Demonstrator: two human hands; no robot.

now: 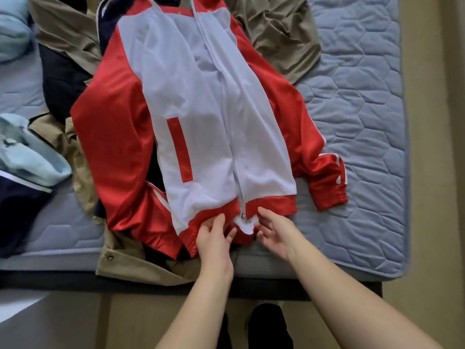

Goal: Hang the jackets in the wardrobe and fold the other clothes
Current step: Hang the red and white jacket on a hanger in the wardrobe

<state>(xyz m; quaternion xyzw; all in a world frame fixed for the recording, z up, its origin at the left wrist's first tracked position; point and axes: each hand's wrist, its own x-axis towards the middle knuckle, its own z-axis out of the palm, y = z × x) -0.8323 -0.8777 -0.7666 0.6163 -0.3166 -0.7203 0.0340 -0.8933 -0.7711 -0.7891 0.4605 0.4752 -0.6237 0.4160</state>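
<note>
A red and white zip jacket (196, 122) lies front up on the bed, its hem toward me and the zip closed most of the way, with the slider (243, 215) at the hem. My left hand (214, 235) pinches the red hem just left of the zip. On the other side of the zip, my right hand (273, 231) holds the hem, fingers curled at the white lining that sticks out there. The jacket's right sleeve (324, 177) bends across the mattress.
The jacket lies on a pile of clothes: khaki garments (279, 34) at the back and under the hem (125, 260), a dark navy piece (60, 84) on the left. Light blue clothes (27, 157) sit at the left edge. The quilted mattress (364, 122) is bare on the right.
</note>
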